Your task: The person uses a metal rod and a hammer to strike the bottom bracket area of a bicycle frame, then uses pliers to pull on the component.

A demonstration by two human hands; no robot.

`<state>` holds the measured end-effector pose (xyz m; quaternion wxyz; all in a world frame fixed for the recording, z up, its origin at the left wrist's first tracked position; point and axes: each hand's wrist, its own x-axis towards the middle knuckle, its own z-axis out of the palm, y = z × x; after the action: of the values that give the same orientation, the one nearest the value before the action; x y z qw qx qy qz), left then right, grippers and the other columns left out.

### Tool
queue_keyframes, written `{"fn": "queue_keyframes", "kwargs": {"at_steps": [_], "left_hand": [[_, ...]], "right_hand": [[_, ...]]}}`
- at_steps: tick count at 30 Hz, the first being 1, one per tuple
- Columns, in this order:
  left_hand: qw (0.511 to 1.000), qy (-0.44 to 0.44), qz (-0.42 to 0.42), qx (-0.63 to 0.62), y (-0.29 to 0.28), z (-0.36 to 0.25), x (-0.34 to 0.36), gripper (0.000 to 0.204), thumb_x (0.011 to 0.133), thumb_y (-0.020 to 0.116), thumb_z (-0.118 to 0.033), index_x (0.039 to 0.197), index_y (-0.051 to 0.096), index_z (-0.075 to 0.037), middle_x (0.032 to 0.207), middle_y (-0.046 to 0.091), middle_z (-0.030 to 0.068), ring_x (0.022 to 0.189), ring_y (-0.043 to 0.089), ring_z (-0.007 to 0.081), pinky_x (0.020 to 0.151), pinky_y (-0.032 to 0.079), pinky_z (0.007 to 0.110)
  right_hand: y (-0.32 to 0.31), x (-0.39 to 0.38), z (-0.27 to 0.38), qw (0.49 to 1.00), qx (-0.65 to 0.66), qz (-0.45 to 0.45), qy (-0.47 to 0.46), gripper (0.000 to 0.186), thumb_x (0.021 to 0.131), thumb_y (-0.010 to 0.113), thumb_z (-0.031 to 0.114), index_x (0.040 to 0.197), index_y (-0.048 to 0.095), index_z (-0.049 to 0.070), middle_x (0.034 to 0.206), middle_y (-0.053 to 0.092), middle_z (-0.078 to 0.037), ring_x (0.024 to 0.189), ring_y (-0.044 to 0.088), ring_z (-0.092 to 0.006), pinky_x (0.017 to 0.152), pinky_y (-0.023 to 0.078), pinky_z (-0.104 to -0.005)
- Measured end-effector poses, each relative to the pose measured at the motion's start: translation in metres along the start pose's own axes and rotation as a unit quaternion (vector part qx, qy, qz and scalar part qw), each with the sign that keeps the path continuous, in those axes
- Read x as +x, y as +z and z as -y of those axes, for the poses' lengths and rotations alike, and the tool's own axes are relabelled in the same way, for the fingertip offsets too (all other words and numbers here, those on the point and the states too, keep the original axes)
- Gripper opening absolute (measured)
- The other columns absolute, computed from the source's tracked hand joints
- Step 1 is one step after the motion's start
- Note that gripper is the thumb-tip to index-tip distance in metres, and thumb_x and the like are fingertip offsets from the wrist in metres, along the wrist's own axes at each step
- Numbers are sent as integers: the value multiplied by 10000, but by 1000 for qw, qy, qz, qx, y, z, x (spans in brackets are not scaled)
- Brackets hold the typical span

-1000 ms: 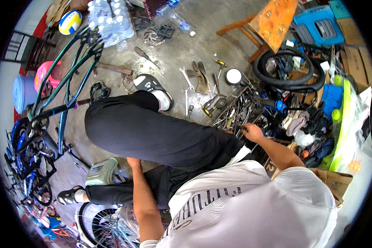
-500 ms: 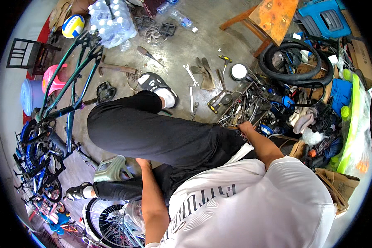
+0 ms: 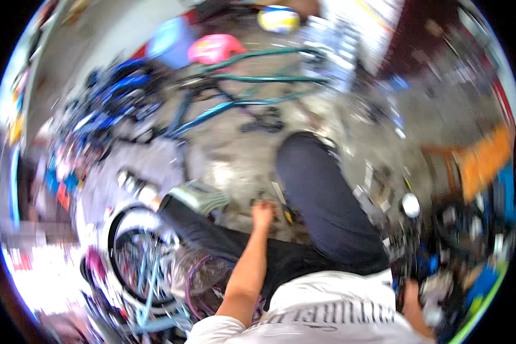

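Observation:
The whole view is smeared by motion. My left hand (image 3: 262, 213) is low over the floor between my legs. Its fingers are too blurred to show whether they hold anything. A small dark piece shows by its fingertips. Just right of it lies a thin tool with a yellow-and-black end (image 3: 288, 215), beside my raised right knee. At the lower right, my right hand (image 3: 411, 292) hangs by the heap of metal parts and tools (image 3: 404, 243); its fingers are blurred too. A pale green plastic stool (image 3: 203, 196) stands left of my left hand.
A teal bike frame (image 3: 241, 79) lies ahead, with wrapped bottles (image 3: 329, 49) beyond its right end. The bike wheel (image 3: 114, 246) is at my left. Blue bikes (image 3: 120, 94) crowd the far left. A wooden stool (image 3: 484, 163) and black tyres (image 3: 458, 226) stand right.
The view has swung to the left. My left hand, earlier partly hidden behind my leg, now shows between my legs. My right hand stays by the heap of parts.

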<state>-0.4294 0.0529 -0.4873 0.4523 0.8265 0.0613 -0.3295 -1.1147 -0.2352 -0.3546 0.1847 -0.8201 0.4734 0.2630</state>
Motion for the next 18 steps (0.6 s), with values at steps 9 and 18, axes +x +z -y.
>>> {"fn": "queue_keyframes", "kwargs": {"at_steps": [9, 18], "left_hand": [[978, 109, -178, 18, -22, -77, -45, 274, 1037, 599, -230, 1153, 692, 0, 867, 766, 103, 809, 754, 180, 748, 569, 344], [770, 476, -148, -398, -110, -332, -127, 406, 1106, 523, -223, 1437, 512, 12, 1196, 709, 107, 1103, 651, 175, 981, 505, 338]], "right_hand": [[-277, 163, 290, 746, 569, -294, -183, 314, 1109, 522, 353, 1150, 652, 69, 868, 553, 53, 706, 471, -42, 583, 364, -198], [-367, 144, 700, 620, 192, -297, -701, 128, 854, 698, 84, 810, 596, 21, 668, 494, -138, 545, 494, -296, 525, 415, -383]]}}
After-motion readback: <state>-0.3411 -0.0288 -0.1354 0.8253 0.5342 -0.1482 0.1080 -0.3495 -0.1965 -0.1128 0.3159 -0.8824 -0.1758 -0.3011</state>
